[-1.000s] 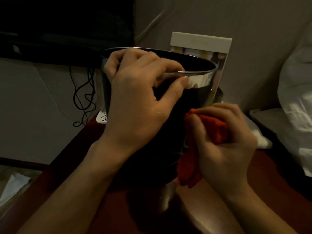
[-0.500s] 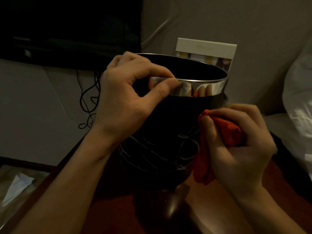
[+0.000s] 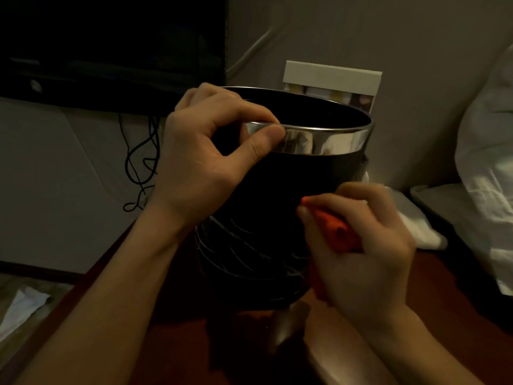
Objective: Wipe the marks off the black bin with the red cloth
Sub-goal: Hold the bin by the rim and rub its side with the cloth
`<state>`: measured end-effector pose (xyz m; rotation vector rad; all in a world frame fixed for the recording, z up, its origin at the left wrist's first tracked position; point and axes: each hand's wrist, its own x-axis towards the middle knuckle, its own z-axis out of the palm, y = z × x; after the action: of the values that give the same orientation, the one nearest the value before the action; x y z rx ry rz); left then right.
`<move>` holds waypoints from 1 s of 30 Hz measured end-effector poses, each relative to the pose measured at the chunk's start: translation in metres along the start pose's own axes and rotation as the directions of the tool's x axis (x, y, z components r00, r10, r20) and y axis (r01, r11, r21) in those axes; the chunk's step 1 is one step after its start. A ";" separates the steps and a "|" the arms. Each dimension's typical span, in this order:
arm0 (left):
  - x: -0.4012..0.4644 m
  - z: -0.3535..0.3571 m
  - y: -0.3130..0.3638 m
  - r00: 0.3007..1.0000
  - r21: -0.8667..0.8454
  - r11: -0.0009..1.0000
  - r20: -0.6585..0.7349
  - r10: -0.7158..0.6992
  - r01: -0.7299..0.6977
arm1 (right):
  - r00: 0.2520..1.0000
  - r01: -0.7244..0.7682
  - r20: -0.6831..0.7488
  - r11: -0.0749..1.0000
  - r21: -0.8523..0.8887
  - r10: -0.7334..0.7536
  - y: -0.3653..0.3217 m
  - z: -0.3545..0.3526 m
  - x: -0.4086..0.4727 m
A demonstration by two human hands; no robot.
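Note:
The black bin [image 3: 280, 195] with a shiny metal rim stands on a dark red table [image 3: 449, 295]. Thin pale curved marks [image 3: 244, 251] cover its lower wall. My left hand [image 3: 205, 157] grips the rim at the near left, thumb outside on the metal band and fingers over the edge. My right hand [image 3: 363, 251] holds the bunched red cloth [image 3: 338, 234] and presses it against the bin's right side, partway down the wall. Most of the cloth is hidden in my fist.
A white box [image 3: 333, 79] leans on the wall behind the bin. Black cables [image 3: 138, 162] hang at the left under a dark screen [image 3: 111, 45]. White bedding [image 3: 488, 162] lies at the right, and crumpled white paper [image 3: 419, 232] sits beside the bin. White paper [image 3: 25, 307] lies on the floor.
The right hand with the cloth has slid down and slightly left along the bin's right side. The left hand keeps its hold on the rim.

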<state>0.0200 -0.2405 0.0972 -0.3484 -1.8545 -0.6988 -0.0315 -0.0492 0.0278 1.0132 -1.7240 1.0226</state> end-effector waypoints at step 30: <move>-0.001 0.006 0.000 1.000 0.068 0.998 -0.025 0.012 -0.010 | 0.996 -0.073 0.056 0.996 0.052 0.070 -0.002 0.011 -0.016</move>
<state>0.0159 -0.2368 0.0950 -0.3039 -1.8463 -0.6286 -0.0279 -0.0570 0.0104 1.0282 -1.7966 1.1011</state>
